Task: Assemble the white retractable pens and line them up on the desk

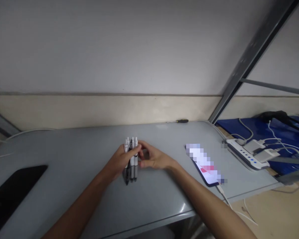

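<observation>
While the left hand (pixel 119 158) grasps a cluster of upright pens (pixel 132 160) at mid-table, the right hand (pixel 155 158) curves close against their right side; whether it also grips them cannot be determined. On the table (pixel 149 202), a lit phone (pixel 204 169) lies to the right, a screwdriver (pixel 182 121) at the far edge.

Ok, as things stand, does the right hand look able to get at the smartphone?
Probably yes: the smartphone lies on the tabletop to its right, and nothing visible stands between them. The right hand is at the pens for now.
</observation>
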The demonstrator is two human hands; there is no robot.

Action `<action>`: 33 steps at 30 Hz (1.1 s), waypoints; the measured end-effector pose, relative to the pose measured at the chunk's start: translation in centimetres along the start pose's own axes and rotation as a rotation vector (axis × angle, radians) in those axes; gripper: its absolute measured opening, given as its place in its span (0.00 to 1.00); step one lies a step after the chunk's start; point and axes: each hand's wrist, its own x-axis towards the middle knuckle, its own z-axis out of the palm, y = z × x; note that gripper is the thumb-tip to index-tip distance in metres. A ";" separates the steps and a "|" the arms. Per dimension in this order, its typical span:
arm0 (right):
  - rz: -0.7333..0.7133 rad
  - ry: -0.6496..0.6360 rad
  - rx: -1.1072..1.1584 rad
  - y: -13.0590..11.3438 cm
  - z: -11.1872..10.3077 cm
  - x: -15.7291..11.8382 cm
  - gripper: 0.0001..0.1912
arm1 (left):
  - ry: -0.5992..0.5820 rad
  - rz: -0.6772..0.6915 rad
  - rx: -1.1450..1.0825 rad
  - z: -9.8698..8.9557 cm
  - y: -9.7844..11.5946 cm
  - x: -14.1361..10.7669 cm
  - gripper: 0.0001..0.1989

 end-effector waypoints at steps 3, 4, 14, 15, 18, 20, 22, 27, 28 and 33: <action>0.020 0.034 0.218 -0.1 -0.4 0.4 0.27 | 0.033 -0.108 -0.035 -0.4 -0.5 0.2 0.14; 0.033 0.063 0.233 -0.2 -0.4 0.5 0.23 | 0.021 -0.115 -0.013 -0.5 -0.7 0.3 0.13; 0.223 0.227 0.401 0.0 0.2 0.9 0.16 | -0.077 -0.082 0.116 -0.2 -1.5 0.5 0.13; 0.246 0.260 0.445 0.0 0.2 0.9 0.16 | -0.060 -0.095 0.118 -0.3 -1.6 0.5 0.13; 0.319 0.387 0.598 0.1 0.0 1.1 0.17 | -0.017 -0.088 0.144 -0.3 -1.7 0.5 0.14; 0.344 0.482 0.643 0.2 -0.3 1.1 0.18 | 0.048 -0.035 0.212 -0.4 -1.7 0.7 0.14; 0.351 0.532 0.635 0.4 -0.4 1.2 0.19 | 0.129 0.049 0.327 -0.4 -1.7 0.9 0.13; 0.317 0.495 0.585 0.8 -0.2 1.1 0.20 | 0.252 0.194 0.829 -0.9 -2.2 1.4 0.11; 0.311 0.482 0.567 0.8 -0.2 1.1 0.19 | 0.274 0.168 0.931 -1.0 -2.5 1.4 0.10; 0.292 0.430 0.437 0.9 -0.1 1.2 0.16 | 0.330 0.041 1.181 -1.1 -3.4 1.3 0.16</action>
